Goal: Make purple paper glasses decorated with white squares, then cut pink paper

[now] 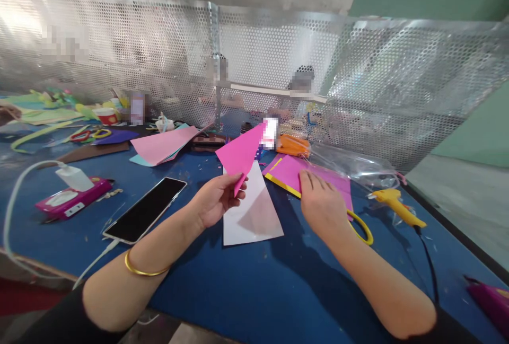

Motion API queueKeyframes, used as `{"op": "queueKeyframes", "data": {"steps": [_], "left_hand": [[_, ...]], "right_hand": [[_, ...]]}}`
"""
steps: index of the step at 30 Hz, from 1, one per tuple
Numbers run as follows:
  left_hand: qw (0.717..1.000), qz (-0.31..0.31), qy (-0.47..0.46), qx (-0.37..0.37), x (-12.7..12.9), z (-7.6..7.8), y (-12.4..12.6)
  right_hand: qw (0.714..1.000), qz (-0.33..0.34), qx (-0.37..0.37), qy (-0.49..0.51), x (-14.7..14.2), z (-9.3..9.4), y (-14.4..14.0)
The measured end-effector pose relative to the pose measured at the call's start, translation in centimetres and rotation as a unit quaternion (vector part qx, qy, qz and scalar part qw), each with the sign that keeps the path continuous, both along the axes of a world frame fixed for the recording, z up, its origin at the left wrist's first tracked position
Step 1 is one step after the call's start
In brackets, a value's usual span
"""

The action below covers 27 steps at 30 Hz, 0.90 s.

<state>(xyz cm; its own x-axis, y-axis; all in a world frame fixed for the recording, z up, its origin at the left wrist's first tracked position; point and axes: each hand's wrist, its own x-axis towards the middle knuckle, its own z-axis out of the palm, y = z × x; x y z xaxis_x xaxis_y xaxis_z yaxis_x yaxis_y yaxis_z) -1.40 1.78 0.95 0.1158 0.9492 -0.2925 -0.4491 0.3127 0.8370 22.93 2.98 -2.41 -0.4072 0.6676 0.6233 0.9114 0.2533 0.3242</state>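
Observation:
My left hand [217, 198] pinches a bright pink sheet of paper [240, 154] by its lower corner and holds it raised above the blue table [246, 285]. Under it lies a white sheet [250, 211]. My right hand [320, 203] rests palm down on a stack of pink and yellow sheets [292, 169], fingers spread over its near edge. Yellow-handled scissors [362, 228] lie just right of that hand, partly hidden by my wrist.
A phone [145, 209] on a white cable lies at left, beside a pink box with a charger [73, 195]. A yellow glue gun [395, 203] sits at right. Loose coloured sheets [163, 145], a clear plastic bag [353, 166] and a perforated metal screen [278, 58] stand behind.

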Motion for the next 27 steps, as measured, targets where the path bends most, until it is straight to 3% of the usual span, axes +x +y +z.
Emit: {"op": "queueKeyframes", "data": {"steps": [13, 19, 23, 27], "left_hand": [[1.0, -0.024, 0.002, 0.001, -0.4, -0.3, 0.5], [0.998, 0.002, 0.047, 0.038, -0.3, -0.6, 0.5], [0.994, 0.025, 0.081, 0.068, -0.3, -0.8, 0.6], [0.985, 0.044, 0.129, 0.104, -0.5, -0.8, 0.8]], "right_hand": [[0.995, 0.05, 0.081, -0.026, 5.9, 2.3, 2.2], [0.994, 0.061, 0.088, -0.016, 6.4, 2.1, 2.1], [0.997, 0.057, 0.061, -0.001, 5.5, 2.1, 1.4], [0.998, 0.057, -0.029, -0.006, 4.2, 1.7, -0.5]]}}
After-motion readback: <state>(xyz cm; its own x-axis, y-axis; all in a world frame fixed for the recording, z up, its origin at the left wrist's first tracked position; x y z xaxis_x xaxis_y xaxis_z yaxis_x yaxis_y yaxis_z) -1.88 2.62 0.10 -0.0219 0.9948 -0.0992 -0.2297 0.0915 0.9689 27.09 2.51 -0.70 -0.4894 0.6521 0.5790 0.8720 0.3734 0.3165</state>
